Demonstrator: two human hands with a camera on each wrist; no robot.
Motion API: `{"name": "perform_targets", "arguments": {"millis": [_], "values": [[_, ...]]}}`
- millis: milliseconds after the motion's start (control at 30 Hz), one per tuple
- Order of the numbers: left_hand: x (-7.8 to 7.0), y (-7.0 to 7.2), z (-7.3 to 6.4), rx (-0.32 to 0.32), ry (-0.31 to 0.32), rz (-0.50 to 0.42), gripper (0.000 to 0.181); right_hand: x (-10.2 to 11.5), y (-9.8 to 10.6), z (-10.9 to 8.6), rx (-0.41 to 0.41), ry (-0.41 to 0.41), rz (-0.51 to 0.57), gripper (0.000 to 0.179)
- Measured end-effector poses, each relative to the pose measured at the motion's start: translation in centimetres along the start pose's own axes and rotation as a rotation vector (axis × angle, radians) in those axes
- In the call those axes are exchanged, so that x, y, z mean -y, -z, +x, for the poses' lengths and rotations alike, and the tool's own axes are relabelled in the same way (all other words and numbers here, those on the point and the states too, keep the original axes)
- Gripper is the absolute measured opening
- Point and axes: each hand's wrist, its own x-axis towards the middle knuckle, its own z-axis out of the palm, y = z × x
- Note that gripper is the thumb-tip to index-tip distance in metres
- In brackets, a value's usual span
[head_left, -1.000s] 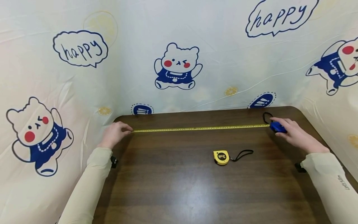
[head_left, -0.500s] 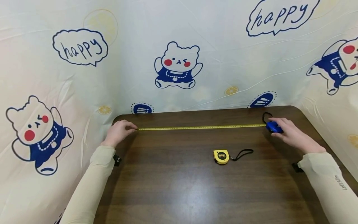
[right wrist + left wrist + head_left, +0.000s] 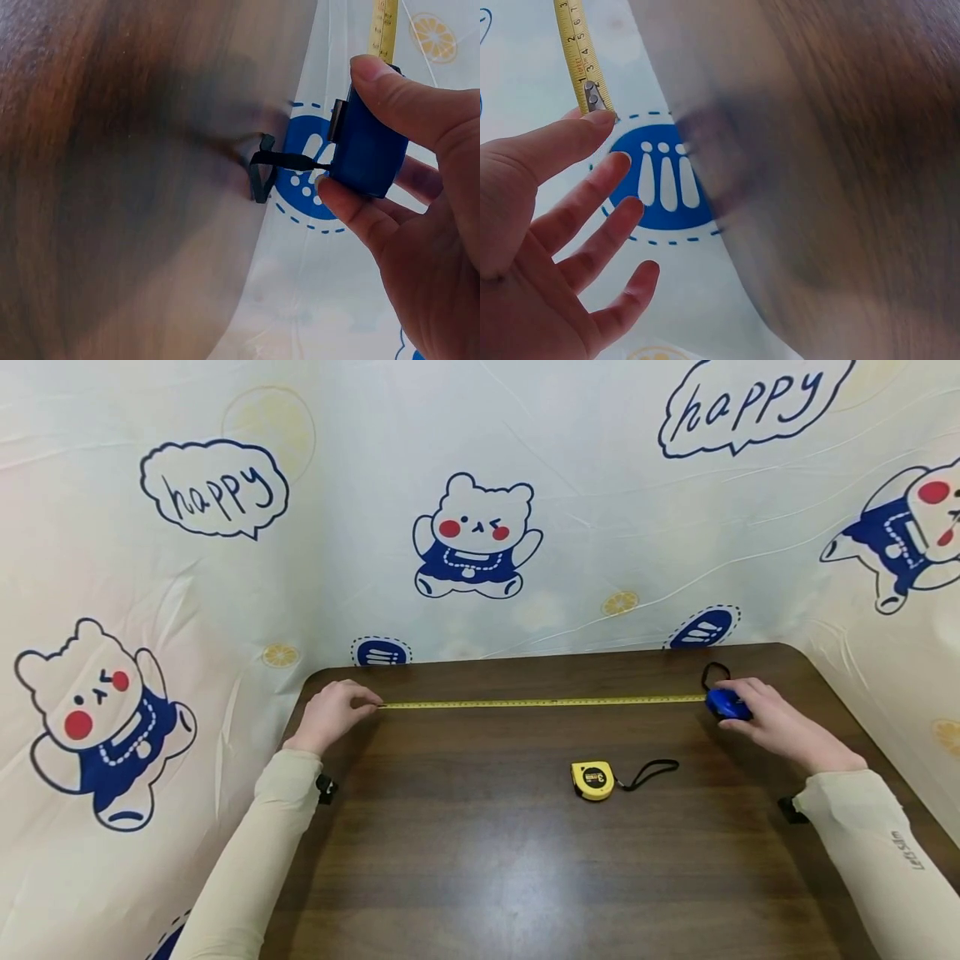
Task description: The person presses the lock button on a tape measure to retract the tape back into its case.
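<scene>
A blue tape measure [image 3: 727,704] is gripped in my right hand [image 3: 780,718], thumb and fingers around its case. In the right wrist view its black wrist strap [image 3: 281,160] hangs off the case [image 3: 369,142]. The yellow tape blade [image 3: 540,702] stretches straight across the far part of the table to my left hand [image 3: 330,714]. Thumb and index finger pinch the blade's end, beside the riveted metal hook [image 3: 592,96] in the left wrist view. The other fingers [image 3: 600,240] of that hand are spread loosely.
A second tape measure, yellow with a black strap [image 3: 592,781], lies on the brown wooden table [image 3: 450,827] right of the middle, nearer than the stretched blade. Cloth printed with bears [image 3: 477,535] hangs behind the table and along both sides.
My two hands have come closer together, the left moving right and the right moving slightly left. The exposed tape blade is shorter. The yellow tape measure has stayed put.
</scene>
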Motion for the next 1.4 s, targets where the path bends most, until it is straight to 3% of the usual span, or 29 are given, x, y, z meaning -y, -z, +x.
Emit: {"name": "perform_targets", "arguments": {"millis": [667, 967, 1267, 1400], "values": [[-2.4, -0.9, 0.2, 0.010, -0.051, -0.020, 0.013, 1.4, -0.5, 0.6, 0.040, 0.020, 0.010, 0.057], [-2.8, -1.4, 0.5, 0.018, -0.048, -0.027, 0.014, 1.9, -0.7, 1.1, 0.034, 0.049, 0.012, 0.057], [-3.7, -1.9, 0.9, 0.021, -0.062, -0.027, 0.014, 2.9, -0.3, 1.9, 0.132, -0.036, 0.034, 0.059], [-4.1, -2.1, 0.9, 0.015, -0.079, -0.028, 0.014, 3.2, -0.4, 2.1, 0.130, -0.023, 0.034, 0.058]]}}
